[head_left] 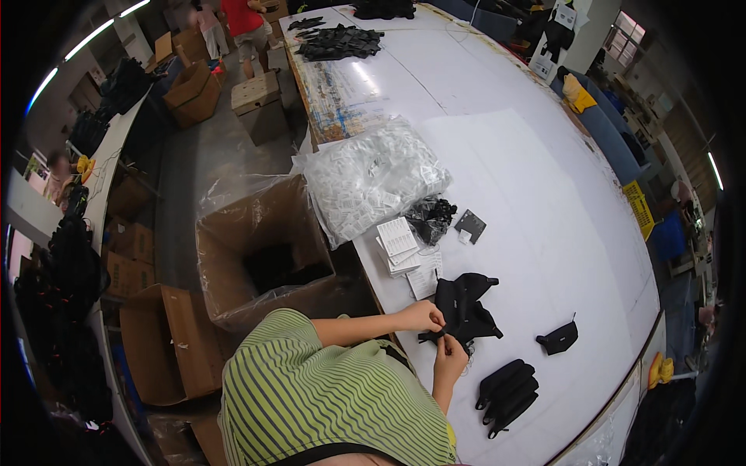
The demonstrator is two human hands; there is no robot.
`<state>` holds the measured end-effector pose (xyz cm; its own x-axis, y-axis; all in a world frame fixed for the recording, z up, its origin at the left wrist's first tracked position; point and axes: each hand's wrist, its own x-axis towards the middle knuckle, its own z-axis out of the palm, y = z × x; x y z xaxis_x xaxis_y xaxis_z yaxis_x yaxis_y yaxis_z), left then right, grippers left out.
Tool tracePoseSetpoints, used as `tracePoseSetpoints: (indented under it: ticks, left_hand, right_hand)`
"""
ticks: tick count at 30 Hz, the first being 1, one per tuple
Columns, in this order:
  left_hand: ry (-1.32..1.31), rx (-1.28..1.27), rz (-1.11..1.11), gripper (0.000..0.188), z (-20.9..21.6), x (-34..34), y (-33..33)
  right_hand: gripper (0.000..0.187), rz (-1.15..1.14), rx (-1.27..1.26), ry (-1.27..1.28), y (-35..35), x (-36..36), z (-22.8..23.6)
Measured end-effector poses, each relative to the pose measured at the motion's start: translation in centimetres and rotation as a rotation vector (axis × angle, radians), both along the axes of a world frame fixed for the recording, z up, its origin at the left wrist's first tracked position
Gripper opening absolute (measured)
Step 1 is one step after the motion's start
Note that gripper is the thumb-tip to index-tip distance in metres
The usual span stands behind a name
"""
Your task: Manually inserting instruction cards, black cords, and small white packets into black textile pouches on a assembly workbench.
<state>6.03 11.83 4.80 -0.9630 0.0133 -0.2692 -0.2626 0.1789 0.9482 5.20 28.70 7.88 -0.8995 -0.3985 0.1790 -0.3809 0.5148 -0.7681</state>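
Note:
On the white table lies a black fabric item [462, 304] with strap-like ends, probably a bag; its exact kind is hard to tell. My left hand [423, 316] pinches its near left edge. Just below, my right hand [451, 356] has its fingers closed at the same edge, close to the left fingertips. What exactly sits between the fingers is too small to make out. Right of my hands is a small black zip pouch [558, 339]. Nearer to me lie several black pouches [507, 392] side by side.
Beyond my hands are a stack of white printed cards [399, 242], a dark card [471, 226], a bag of small black parts [431, 219] and a large clear bag of white packets [373, 180]. An open lined carton [221, 256] stands left of the table [536, 210].

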Motion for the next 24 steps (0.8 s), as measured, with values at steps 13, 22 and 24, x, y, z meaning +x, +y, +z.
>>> tracePoseSetpoints:
  ticks: [13, 22, 24]
  left_hand:
    - [0.070, 0.684, 0.170, 0.013, 2.6, -0.8, 2.1]
    - [0.093, 0.256, -0.020, 0.018, 3.3, -1.2, 2.5]
    - [0.093, 0.376, 0.121, 0.018, 4.4, -1.0, 3.2]
  right_hand:
    - [0.007, -0.035, -0.732, -0.658, 1.9, -1.9, 0.7]
    - [0.010, 0.065, -0.785, -0.673, 1.6, -1.6, 0.8]
    - [0.009, 0.057, -0.735, -0.668, 1.6, -1.4, 1.0]
